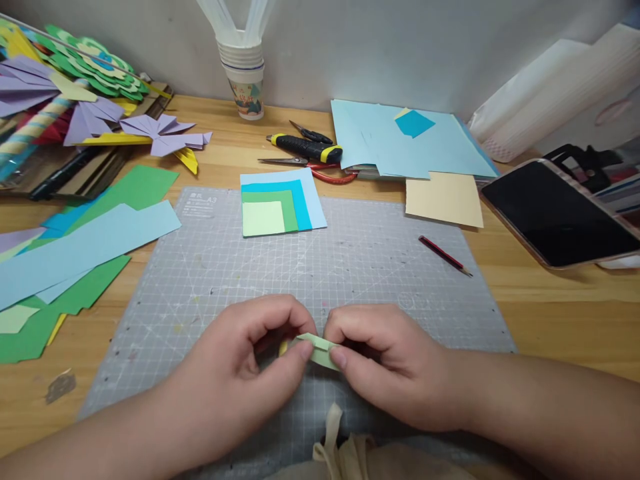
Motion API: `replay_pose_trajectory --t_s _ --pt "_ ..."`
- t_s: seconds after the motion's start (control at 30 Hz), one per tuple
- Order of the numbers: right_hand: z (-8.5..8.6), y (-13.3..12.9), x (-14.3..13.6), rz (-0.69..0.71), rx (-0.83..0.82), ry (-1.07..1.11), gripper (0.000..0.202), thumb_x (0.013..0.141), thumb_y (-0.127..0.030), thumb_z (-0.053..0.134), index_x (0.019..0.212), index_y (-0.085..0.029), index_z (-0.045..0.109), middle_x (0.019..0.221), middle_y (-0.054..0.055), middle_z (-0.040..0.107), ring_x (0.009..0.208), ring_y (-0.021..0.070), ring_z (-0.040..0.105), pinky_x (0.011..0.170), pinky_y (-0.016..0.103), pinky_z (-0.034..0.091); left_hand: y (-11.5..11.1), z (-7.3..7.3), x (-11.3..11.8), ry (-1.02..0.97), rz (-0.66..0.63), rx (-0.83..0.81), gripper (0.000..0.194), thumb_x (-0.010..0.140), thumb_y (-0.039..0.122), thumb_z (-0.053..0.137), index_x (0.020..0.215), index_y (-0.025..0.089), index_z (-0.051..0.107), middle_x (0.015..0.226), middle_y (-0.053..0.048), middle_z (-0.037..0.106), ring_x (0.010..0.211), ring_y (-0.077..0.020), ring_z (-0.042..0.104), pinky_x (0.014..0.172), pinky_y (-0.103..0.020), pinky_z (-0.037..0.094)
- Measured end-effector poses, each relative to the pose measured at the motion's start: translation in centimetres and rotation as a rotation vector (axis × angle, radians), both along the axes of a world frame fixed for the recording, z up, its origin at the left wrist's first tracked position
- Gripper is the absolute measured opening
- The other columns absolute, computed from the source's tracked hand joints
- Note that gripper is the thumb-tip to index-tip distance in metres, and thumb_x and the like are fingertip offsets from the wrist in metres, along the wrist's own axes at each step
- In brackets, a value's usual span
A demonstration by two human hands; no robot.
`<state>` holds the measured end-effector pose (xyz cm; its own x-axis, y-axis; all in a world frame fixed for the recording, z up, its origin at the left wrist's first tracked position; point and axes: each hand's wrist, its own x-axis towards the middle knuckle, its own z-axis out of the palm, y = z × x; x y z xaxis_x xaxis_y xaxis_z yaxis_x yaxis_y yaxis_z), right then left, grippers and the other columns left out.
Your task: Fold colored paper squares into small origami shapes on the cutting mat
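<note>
On the far left, blue and green paper strips (90,250) overlap on the wooden surface (550,313), and purple folded-paper shapes (160,133) lie beyond them. To the right of the strips is the gray cutting mat (190,293). My left forearm slants in from the lower left, and my left hand (260,360) curls over the mat, index finger arched and thumb on the near side, pinching the left end of a folded pale green paper (323,352). Something small and yellow (283,347) shows beside those fingers; I cannot tell what it is. Beyond my left hand, layered paper squares (263,219) in blues and greens lie at the mat's far edge, with paper cups (246,87) farther back.

The folded pale green paper is between my two hands, sloping slightly down to the right, a narrow flap along it. I cannot tell whether it touches the mat. My right forearm comes in from the right edge; my right hand (395,363) has its fingers bent and its thumb pointing left, pinching the right end. Farther right, a pencil (444,255) lies on the mat, and a dark-screened tablet (560,213) is tilted beyond its right edge.
</note>
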<state>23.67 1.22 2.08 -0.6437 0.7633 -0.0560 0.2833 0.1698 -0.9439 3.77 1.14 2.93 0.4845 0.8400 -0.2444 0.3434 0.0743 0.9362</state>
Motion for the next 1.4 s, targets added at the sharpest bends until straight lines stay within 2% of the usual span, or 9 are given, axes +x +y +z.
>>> replay_pose_trajectory --t_s 0.13,0.27,0.63,0.87,1.03,1.13,1.4 --pt "-0.2 -0.15 0.01 0.025 0.044 -0.037 0.016 0.083 -0.012 0.048 0.069 -0.019 0.044 0.062 -0.005 0.044 0.057 0.008 0.039 0.055 0.021 0.033 -0.1 -0.06 0.23 0.011 -0.012 -0.008 0.01 0.082 0.023 0.051 0.074 0.02 0.056 0.065 0.004 0.053 0.061 -0.0119 0.048 0.056 -0.024 0.04" --pt "-0.16 -0.13 0.17 0.031 0.009 -0.046 0.007 0.088 -0.018 0.05 0.08 -0.018 0.051 0.067 -0.004 0.046 0.059 0.0087 0.041 0.056 0.022 0.036 -0.07 -0.16 0.27 0.013 0.008 -0.049 0.012 0.082 0.026 0.05 0.072 0.02 0.053 0.064 0.004 0.051 0.061 -0.013 0.046 0.055 -0.025 0.038" --pt "-0.08 -0.07 0.26 0.103 0.137 -0.044 0.012 0.094 -0.019 0.049 0.081 -0.018 0.051 0.072 -0.003 0.051 0.062 0.0085 0.045 0.061 0.021 0.038 -0.07 -0.12 -0.19 0.008 -0.03 -0.085 0.02 0.086 0.032 0.045 0.069 0.022 0.049 0.065 0.003 0.05 0.063 -0.0149 0.045 0.055 -0.028 0.036" --pt "0.01 -0.05 0.31 0.012 0.06 0.013 0.013 0.094 -0.02 0.05 0.081 -0.018 0.053 0.069 -0.004 0.05 0.061 0.0078 0.045 0.058 0.02 0.038 -0.17 -0.23 -0.04 -0.001 0.013 -0.07 0.02 0.086 0.035 0.049 0.071 0.022 0.051 0.065 0.003 0.049 0.063 -0.0147 0.046 0.056 -0.028 0.037" --pt "-0.1 -0.04 0.36 -0.008 0.047 0.023 0.01 0.093 -0.02 0.051 0.085 -0.017 0.057 0.074 -0.002 0.056 0.066 0.0085 0.049 0.062 0.021 0.041 -0.11 -0.26 -0.03 0.0 -0.003 -0.067 0.02 0.086 0.034 0.049 0.071 0.022 0.051 0.064 0.003 0.048 0.062 -0.0141 0.045 0.056 -0.027 0.038" --pt "-0.08 -0.16 0.32 -0.032 -0.029 0.031 0.011 0.092 -0.021 0.053 0.082 -0.017 0.056 0.072 -0.003 0.055 0.065 0.0088 0.048 0.061 0.022 0.04 -0.14 -0.1 -0.11 0.023 -0.021 -0.044 0.02 0.086 0.033 0.048 0.07 0.021 0.051 0.064 0.003 0.05 0.062 -0.0144 0.046 0.056 -0.027 0.037" --pt "0.18 -0.33 -0.03 -0.095 -0.397 0.084 0.016 0.088 -0.029 0.056 0.076 -0.019 0.052 0.072 -0.001 0.051 0.069 0.0127 0.046 0.063 0.027 0.04 -0.34 -0.03 0.04 0.05 -0.059 0.078 0.018 0.087 0.026 0.049 0.07 0.021 0.049 0.065 0.003 0.052 0.061 -0.0129 0.046 0.057 -0.027 0.038"
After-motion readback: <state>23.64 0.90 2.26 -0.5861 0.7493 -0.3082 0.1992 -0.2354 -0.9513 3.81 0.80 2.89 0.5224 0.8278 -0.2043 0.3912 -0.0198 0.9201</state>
